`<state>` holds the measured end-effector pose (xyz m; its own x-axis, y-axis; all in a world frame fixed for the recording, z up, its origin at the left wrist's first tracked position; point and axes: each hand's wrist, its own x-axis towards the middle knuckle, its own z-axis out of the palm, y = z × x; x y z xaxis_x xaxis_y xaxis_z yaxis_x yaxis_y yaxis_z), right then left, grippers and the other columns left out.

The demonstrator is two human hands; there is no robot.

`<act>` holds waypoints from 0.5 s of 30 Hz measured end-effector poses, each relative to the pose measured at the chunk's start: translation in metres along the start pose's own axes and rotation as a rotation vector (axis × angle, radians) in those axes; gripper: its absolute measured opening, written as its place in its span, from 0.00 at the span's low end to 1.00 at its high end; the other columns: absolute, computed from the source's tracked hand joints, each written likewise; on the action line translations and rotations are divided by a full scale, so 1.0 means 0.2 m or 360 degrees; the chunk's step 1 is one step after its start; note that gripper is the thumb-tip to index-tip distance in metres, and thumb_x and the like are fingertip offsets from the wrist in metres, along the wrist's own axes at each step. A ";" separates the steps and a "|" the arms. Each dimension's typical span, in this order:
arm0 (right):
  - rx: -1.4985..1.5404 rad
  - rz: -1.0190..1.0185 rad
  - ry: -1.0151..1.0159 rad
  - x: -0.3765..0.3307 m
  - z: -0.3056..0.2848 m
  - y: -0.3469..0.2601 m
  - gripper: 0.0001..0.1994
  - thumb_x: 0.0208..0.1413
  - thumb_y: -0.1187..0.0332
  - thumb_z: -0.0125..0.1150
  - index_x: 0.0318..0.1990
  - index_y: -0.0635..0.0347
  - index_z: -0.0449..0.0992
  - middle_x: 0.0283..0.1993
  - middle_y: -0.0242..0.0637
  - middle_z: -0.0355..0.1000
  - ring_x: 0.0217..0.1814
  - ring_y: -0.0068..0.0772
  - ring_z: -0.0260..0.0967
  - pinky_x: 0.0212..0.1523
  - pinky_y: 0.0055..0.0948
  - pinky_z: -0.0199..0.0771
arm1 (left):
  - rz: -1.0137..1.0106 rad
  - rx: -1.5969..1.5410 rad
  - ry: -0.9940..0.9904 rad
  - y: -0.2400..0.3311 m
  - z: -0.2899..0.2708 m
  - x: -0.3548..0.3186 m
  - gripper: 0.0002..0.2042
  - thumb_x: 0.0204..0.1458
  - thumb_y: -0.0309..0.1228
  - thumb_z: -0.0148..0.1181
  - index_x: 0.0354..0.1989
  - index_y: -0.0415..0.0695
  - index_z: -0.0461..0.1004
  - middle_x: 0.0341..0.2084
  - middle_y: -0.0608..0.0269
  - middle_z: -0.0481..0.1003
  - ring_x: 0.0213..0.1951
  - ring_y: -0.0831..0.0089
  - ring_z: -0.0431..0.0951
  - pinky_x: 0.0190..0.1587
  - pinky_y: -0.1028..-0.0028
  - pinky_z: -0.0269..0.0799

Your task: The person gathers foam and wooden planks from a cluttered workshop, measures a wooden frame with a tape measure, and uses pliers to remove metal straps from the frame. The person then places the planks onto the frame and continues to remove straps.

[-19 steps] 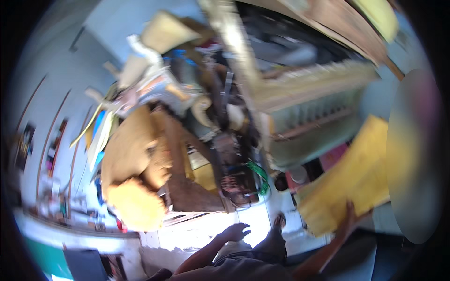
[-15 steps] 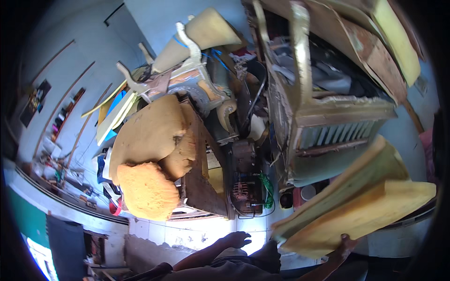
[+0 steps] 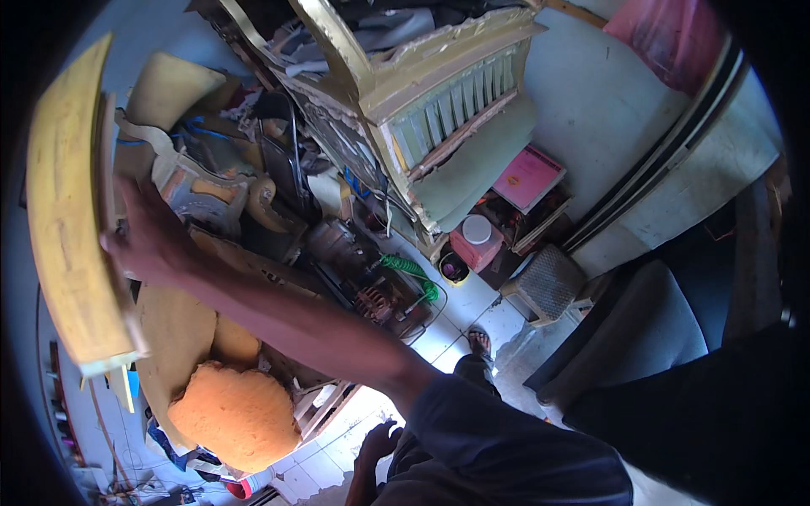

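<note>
The right hand (image 3: pixel 150 240) has carried the yellow foam slab (image 3: pixel 69 219) from right to far left.

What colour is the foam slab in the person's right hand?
The foam slab is yellow; the head view shows it best.

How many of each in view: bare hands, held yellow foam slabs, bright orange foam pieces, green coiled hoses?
Bare hands, right hand and left hand: 2
Held yellow foam slab: 1
Bright orange foam piece: 1
Green coiled hose: 1
Total: 5
</note>
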<state>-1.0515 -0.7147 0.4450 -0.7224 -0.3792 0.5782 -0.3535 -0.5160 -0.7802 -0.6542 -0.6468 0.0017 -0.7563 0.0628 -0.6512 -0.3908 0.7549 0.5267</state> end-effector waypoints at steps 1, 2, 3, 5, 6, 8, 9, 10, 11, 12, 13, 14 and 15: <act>0.0003 -0.0137 0.0013 -0.16 -0.08 0.15 0.38 0.57 0.64 0.71 0.71 0.66 0.58 0.61 0.57 0.66 0.64 0.55 0.67 0.63 0.46 0.69 | -0.0222 0.0062 -0.0093 0.17 -0.08 -0.02 0.24 0.63 0.48 0.58 0.59 0.44 0.77 0.52 0.45 0.80 0.56 0.47 0.79 0.60 0.54 0.73; -0.0032 -0.0392 0.0252 -0.38 -0.12 0.27 0.30 0.60 0.68 0.68 0.68 0.64 0.65 0.53 0.51 0.71 0.56 0.48 0.72 0.56 0.45 0.72 | -0.0290 -0.0006 -0.0096 0.12 -0.02 -0.06 0.22 0.62 0.46 0.60 0.59 0.45 0.78 0.54 0.48 0.80 0.56 0.49 0.79 0.59 0.56 0.74; 0.0046 -0.0221 0.0214 -0.64 -0.18 0.44 0.24 0.60 0.70 0.67 0.64 0.63 0.71 0.50 0.46 0.75 0.52 0.44 0.76 0.53 0.40 0.75 | -0.0398 -0.0090 -0.0057 0.04 0.06 -0.10 0.21 0.62 0.45 0.62 0.59 0.47 0.78 0.55 0.52 0.80 0.57 0.52 0.80 0.59 0.59 0.75; -0.0112 0.0392 0.0427 -1.23 -0.44 0.90 0.19 0.63 0.70 0.65 0.60 0.61 0.75 0.49 0.42 0.78 0.53 0.35 0.77 0.53 0.35 0.77 | -0.0532 -0.0300 -0.0107 -0.03 0.17 -0.20 0.19 0.64 0.43 0.59 0.59 0.48 0.79 0.56 0.53 0.79 0.57 0.53 0.80 0.60 0.60 0.75; -0.0232 0.0689 0.0564 -1.49 -0.69 1.14 0.16 0.64 0.70 0.64 0.59 0.59 0.77 0.49 0.40 0.79 0.53 0.31 0.78 0.53 0.32 0.78 | -0.0571 -0.0424 -0.0143 -0.11 0.23 -0.13 0.19 0.65 0.44 0.58 0.59 0.49 0.79 0.56 0.54 0.80 0.58 0.56 0.80 0.60 0.62 0.75; -0.0486 0.1126 0.1201 -2.02 -1.32 1.69 0.12 0.67 0.63 0.58 0.50 0.59 0.79 0.45 0.44 0.79 0.46 0.39 0.79 0.47 0.39 0.80 | -0.0646 -0.0367 -0.0244 -0.26 0.30 0.18 0.19 0.66 0.45 0.57 0.58 0.49 0.79 0.52 0.54 0.81 0.55 0.62 0.81 0.55 0.64 0.77; -0.1070 0.1694 0.1138 -2.22 -1.45 1.84 0.14 0.68 0.60 0.54 0.46 0.61 0.79 0.39 0.50 0.79 0.41 0.47 0.80 0.42 0.44 0.80 | -0.0784 -0.0242 -0.0182 -0.31 0.39 0.24 0.18 0.67 0.45 0.57 0.58 0.48 0.78 0.50 0.55 0.82 0.52 0.64 0.82 0.52 0.65 0.78; -0.1392 0.1571 0.1034 -2.48 -1.64 2.13 0.13 0.67 0.61 0.54 0.44 0.61 0.79 0.38 0.52 0.79 0.41 0.53 0.79 0.43 0.47 0.79 | -0.0816 -0.0237 -0.0138 -0.35 0.45 0.34 0.18 0.67 0.45 0.56 0.58 0.48 0.77 0.50 0.55 0.82 0.52 0.64 0.82 0.52 0.65 0.78; -0.1708 0.1421 0.0909 -2.71 -1.84 2.42 0.12 0.66 0.62 0.53 0.43 0.61 0.79 0.37 0.54 0.78 0.42 0.58 0.78 0.43 0.51 0.79 | -0.0821 -0.0289 -0.0098 -0.40 0.50 0.44 0.18 0.67 0.45 0.56 0.58 0.48 0.77 0.50 0.55 0.81 0.52 0.64 0.81 0.52 0.65 0.78; -0.1753 0.1506 0.0692 -2.81 -1.94 2.62 0.11 0.65 0.65 0.52 0.42 0.60 0.79 0.37 0.54 0.78 0.42 0.60 0.78 0.43 0.53 0.78 | -0.0866 -0.0363 -0.0039 -0.44 0.56 0.50 0.18 0.67 0.45 0.56 0.58 0.48 0.77 0.50 0.55 0.81 0.52 0.64 0.81 0.52 0.65 0.78; -0.1790 0.1564 0.0501 -2.84 -2.09 2.83 0.10 0.63 0.69 0.50 0.41 0.59 0.80 0.38 0.55 0.79 0.42 0.62 0.77 0.44 0.55 0.78 | -0.0885 -0.0406 0.0026 -0.47 0.61 0.59 0.19 0.68 0.45 0.55 0.59 0.47 0.77 0.50 0.55 0.81 0.52 0.64 0.81 0.52 0.65 0.78; -0.1891 0.1375 0.0518 -2.90 -2.29 3.06 0.10 0.61 0.70 0.51 0.40 0.58 0.80 0.37 0.55 0.79 0.41 0.61 0.78 0.43 0.54 0.79 | -0.0867 -0.0423 0.0060 -0.50 0.63 0.69 0.19 0.68 0.45 0.55 0.59 0.47 0.77 0.51 0.55 0.81 0.52 0.64 0.81 0.53 0.65 0.78; -0.1908 0.1306 0.0488 -2.94 -2.43 3.25 0.10 0.61 0.69 0.51 0.41 0.57 0.80 0.38 0.55 0.79 0.42 0.60 0.78 0.44 0.55 0.79 | -0.0870 -0.0433 0.0102 -0.54 0.65 0.77 0.19 0.68 0.45 0.54 0.59 0.47 0.77 0.51 0.55 0.81 0.53 0.64 0.81 0.53 0.65 0.78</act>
<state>-1.1451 -0.4537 -0.5192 -0.9980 0.0075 -0.0630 0.0479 0.7401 -0.6708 -0.6598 -0.6335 -0.2274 -0.4353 -0.3323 -0.8367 -0.8447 0.4722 0.2519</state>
